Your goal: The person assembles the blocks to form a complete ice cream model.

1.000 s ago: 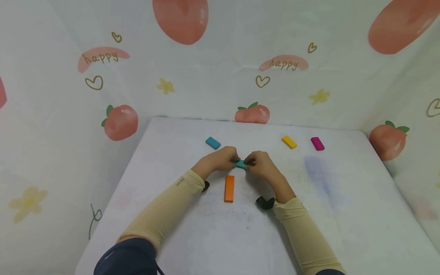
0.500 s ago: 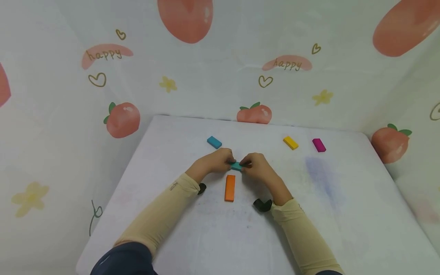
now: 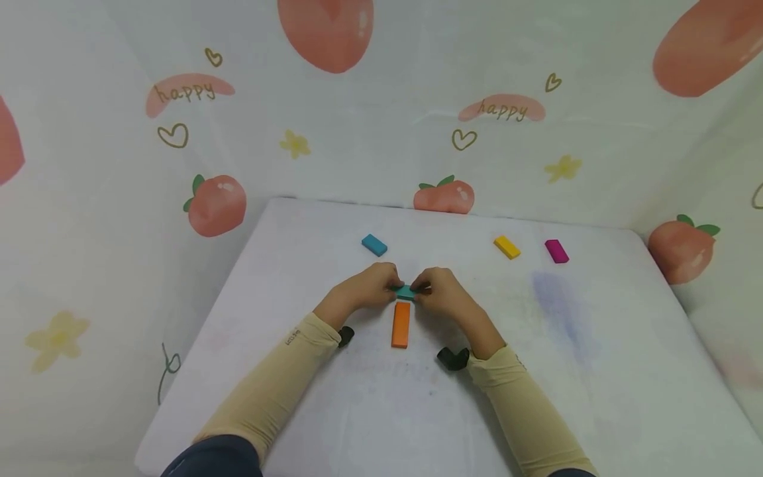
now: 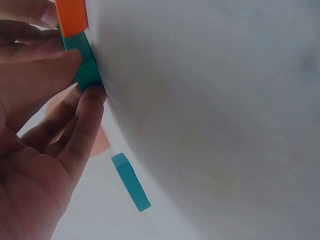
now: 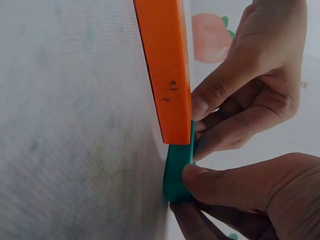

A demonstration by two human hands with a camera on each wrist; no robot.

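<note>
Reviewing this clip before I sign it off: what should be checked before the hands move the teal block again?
1. Left hand pinches the teal block: ok.
2. Right hand pinches its other end: ok.
3. Teal block meets the orange block end: ok, touching in the right wrist view.
4. Teal block flat on the table: cannot tell.
5. Blue block, yellow block, magenta block lie apart: ok.

Small teal block [image 3: 406, 291], flat on the table, pinched at both ends. Set crosswise, touching the orange block's [image 3: 401, 324] far end.
</note>
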